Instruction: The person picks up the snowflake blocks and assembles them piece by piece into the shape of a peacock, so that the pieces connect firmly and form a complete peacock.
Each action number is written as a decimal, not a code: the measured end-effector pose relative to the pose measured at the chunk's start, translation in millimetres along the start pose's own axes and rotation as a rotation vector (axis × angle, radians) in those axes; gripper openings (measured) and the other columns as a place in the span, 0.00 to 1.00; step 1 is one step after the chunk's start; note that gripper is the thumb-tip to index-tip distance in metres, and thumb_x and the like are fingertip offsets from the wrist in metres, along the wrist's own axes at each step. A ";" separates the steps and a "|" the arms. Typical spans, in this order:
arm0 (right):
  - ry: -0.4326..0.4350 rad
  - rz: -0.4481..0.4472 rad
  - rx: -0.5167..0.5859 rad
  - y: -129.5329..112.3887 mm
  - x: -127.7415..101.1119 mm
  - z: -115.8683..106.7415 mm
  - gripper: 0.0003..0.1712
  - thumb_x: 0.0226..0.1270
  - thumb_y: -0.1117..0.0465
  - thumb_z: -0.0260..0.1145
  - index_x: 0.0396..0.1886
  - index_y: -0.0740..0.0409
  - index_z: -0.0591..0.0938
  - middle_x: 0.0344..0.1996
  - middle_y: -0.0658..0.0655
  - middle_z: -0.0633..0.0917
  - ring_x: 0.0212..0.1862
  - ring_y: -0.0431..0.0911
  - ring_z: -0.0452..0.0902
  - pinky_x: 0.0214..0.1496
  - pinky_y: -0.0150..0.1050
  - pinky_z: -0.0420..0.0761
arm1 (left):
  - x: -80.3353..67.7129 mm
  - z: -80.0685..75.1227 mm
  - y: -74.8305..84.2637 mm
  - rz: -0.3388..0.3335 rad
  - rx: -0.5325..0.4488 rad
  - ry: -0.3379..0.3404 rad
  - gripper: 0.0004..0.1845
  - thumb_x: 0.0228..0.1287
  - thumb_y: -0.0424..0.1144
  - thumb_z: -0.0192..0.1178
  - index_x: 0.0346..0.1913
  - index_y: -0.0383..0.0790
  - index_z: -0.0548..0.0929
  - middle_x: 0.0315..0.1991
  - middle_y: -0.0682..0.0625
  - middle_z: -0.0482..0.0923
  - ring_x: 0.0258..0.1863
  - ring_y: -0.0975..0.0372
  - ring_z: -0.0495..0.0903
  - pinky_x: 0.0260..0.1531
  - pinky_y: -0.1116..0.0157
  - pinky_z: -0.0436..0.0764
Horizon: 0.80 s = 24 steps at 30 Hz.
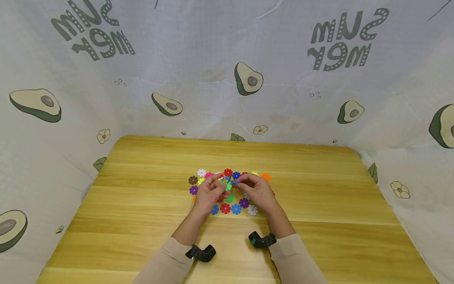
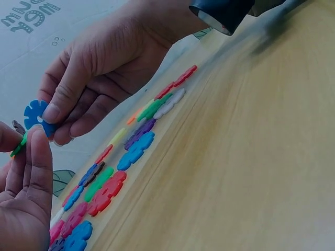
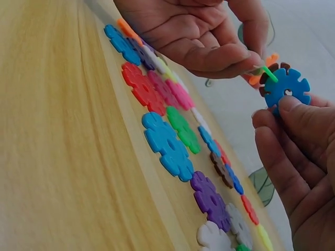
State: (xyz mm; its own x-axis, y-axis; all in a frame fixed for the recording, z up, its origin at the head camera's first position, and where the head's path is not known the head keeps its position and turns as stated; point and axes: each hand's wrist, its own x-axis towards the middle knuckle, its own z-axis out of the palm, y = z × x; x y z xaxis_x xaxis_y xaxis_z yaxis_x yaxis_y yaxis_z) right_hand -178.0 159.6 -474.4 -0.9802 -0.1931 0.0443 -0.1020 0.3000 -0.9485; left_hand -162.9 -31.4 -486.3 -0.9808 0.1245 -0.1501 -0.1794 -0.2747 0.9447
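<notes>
Both hands up over the middle of the surface [image 1: 142,205], just above the spread of flat snowflake discs [image 1: 230,193].

Right hand [image 1: 257,190]: grip pinching a blue disc [image 3: 287,88], thumb and forefinger on its lower rim. The disc is off the surface, held face-on to the right wrist view, slots and centre hole visible. Also seen in the left wrist view [image 2: 35,116], fingertips on its lower edge.

Left hand [image 1: 210,191]: grip pinching a green disc [image 3: 269,73], seen edge-on, fingertips curled onto it. The green disc meets the top rim of the blue one; I can't tell whether it's seated in a slot or only touching. More discs, orange and brown, sit behind that joint in the left hand; details are blurred.

The loose discs lie flat in rows on the surface: blue, red, green, purple, pink, white. From the head view the patch sits under and around both hands, centred on the surface.

A black wrist camera [image 1: 261,240] sits on the right forearm, another [image 1: 201,253] on the left. Avocado-print cloth [image 1: 227,79] hangs behind and to both sides.
</notes>
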 end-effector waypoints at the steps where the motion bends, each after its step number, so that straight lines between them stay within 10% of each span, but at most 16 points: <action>1: -0.002 -0.004 -0.001 0.5 0.3 0.3 0.05 0.71 0.63 0.68 0.42 0.60 0.87 0.42 0.62 0.89 0.45 0.54 0.86 0.47 0.29 0.86 | 0.1 -0.1 0.0 -0.003 0.002 -0.002 0.28 0.70 0.29 0.61 0.70 0.30 0.70 0.30 0.56 0.79 0.26 0.67 0.87 0.32 0.70 0.88; 24: -0.011 -0.005 -0.079 -3.4 -3.2 -0.8 0.04 0.67 0.64 0.72 0.38 0.56 0.91 0.41 0.57 0.92 0.46 0.47 0.87 0.46 0.27 0.85 | 1.1 -9.4 0.2 -0.020 0.125 -0.114 0.28 0.70 0.29 0.61 0.71 0.27 0.70 0.33 0.53 0.79 0.28 0.68 0.88 0.40 0.66 0.90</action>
State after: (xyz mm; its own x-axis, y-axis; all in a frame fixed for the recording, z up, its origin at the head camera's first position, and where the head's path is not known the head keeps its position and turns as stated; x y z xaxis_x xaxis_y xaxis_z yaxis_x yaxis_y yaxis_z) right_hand -174.6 159.9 -471.1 -0.9778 -0.2046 0.0448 -0.1200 0.3717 -0.9206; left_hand -164.7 -40.3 -489.0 -0.9609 0.2378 -0.1419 -0.1810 -0.1516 0.9717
